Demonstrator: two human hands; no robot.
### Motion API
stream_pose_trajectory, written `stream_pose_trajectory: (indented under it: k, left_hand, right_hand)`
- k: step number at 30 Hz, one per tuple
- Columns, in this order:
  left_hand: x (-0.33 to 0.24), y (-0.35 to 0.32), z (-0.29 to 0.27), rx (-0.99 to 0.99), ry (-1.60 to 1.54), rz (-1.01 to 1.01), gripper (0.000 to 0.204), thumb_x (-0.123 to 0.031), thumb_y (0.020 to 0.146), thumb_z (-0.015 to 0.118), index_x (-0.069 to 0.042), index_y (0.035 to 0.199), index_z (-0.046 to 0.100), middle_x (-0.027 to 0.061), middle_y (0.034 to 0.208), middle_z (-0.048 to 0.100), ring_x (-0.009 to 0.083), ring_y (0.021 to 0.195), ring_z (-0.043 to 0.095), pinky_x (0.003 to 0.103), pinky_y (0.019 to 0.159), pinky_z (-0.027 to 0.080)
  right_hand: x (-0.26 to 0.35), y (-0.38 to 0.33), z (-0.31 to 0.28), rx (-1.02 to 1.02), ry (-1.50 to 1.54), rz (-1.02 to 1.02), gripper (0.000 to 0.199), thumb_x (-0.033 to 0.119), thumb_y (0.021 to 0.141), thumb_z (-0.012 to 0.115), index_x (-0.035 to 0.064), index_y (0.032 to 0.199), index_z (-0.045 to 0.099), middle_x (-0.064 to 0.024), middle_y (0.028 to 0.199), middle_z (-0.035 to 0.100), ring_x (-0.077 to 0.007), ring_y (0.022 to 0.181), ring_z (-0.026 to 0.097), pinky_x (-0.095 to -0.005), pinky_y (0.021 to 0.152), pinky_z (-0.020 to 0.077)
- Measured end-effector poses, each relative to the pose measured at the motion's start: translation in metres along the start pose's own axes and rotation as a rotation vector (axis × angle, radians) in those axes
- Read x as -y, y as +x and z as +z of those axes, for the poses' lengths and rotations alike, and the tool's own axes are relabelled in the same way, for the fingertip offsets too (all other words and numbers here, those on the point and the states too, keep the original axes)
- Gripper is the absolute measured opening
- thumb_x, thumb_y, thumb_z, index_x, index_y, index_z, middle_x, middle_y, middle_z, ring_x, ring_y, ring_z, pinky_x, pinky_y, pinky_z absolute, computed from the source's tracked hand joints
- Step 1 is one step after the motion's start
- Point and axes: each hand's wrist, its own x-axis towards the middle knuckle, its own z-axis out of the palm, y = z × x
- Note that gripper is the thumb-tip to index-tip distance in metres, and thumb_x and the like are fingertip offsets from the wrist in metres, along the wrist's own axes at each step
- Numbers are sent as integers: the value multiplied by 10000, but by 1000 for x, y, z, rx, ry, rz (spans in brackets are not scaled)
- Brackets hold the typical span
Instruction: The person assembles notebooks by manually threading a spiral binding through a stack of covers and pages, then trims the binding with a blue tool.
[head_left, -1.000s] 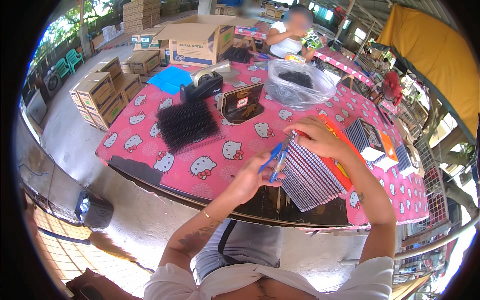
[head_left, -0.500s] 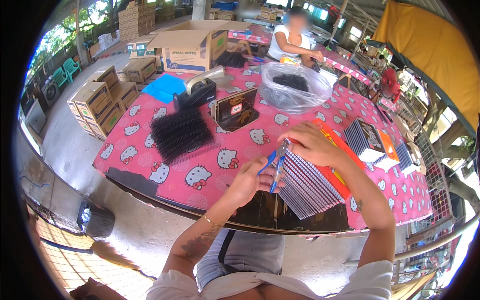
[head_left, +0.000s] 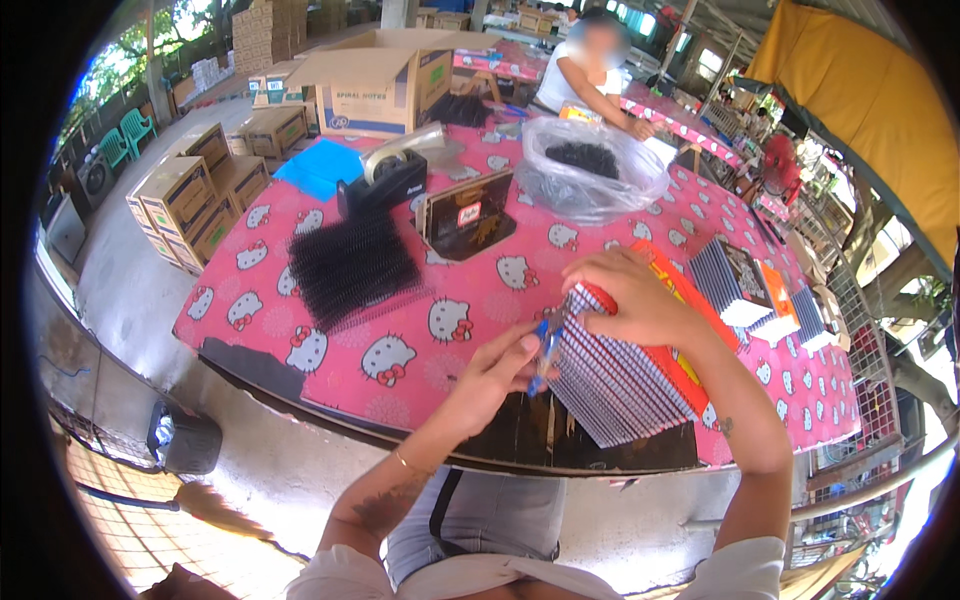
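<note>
In my left hand (head_left: 488, 378) is a pair of blue-handled pliers (head_left: 544, 358), its jaws up against the far left corner of a stack of spiral notebooks (head_left: 625, 385). Bound edges in dark wire face up and toward me along this stack, and orange-red covers show on its right side. My right hand (head_left: 625, 297) curls over the far end of the stack, fingers gripping the notebooks close to the plier jaws. A red cover edge peeks out under those fingers. The exact spot where the jaws meet the wire is too small to make out.
Black spiral coils (head_left: 355, 270) lie left, near a tape dispenser (head_left: 385, 180) and a dark box-like holder (head_left: 468, 220). Beyond sit a plastic bag of coils (head_left: 590, 175) and an open carton (head_left: 370, 95). More notebooks (head_left: 735, 280) stand right. A person (head_left: 590, 75) works across the table.
The pliers have shifted slightly left and toward me, and their handles look closer together. My right hand remains on the stack, with more red showing beneath its fingers.
</note>
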Motion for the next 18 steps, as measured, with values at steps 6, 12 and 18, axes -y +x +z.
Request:
stream_pose_trajectory:
  k: [6, 12, 18]
  left_hand:
    - [16, 12, -6, -21, -130, -13, 488, -341, 1030, 449, 27, 1350, 472, 189, 1089, 673, 304, 964, 694, 412, 834, 565]
    - [8, 8, -1, -77, 177, 75, 435, -292, 1027, 487, 1, 1347, 524, 143, 1049, 673, 251, 853, 688, 354, 805, 554]
    - [7, 1, -2, -158, 459, 288, 450, -286, 1021, 492, 16, 1354, 511, 150, 1029, 684, 271, 865, 695, 373, 839, 548]
  right_hand:
    - [-1, 0, 2, 2, -9, 24, 371, 233, 746, 680, 125, 1094, 610, -56, 1166, 616, -281, 1195, 522, -500, 1081, 296]
    - [0, 0, 1, -1, -18, 30, 365, 232, 743, 682, 119, 1083, 611, -57, 1122, 628, -275, 1170, 539, -489, 1075, 309]
    - [5, 2, -2, 13, -3, 47, 355, 216, 742, 679, 121, 1078, 611, -61, 1085, 637, -288, 1141, 549, -487, 1074, 311]
